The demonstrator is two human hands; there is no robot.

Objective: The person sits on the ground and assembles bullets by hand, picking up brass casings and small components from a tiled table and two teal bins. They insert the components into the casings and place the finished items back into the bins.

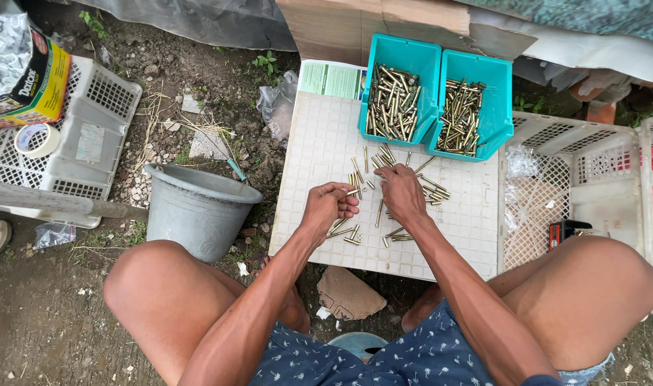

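Partly hidden — pins under right hand

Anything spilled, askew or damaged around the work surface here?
Loose brass-coloured metal pins lie scattered at all angles on the white plastic board below two tilted teal plastic bins. Under the board, a torn scrap of brown cardboard lies on the dirt.

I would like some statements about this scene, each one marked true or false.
1. The left hand holds a thin brass piece in its fingertips. True.
2. Both teal bins are empty. False: both hold brass pieces.
3. The right hand rests palm down on the loose pieces on the white board. True.
4. The grey bucket stands on the board. False: it stands on the ground at the person's left.
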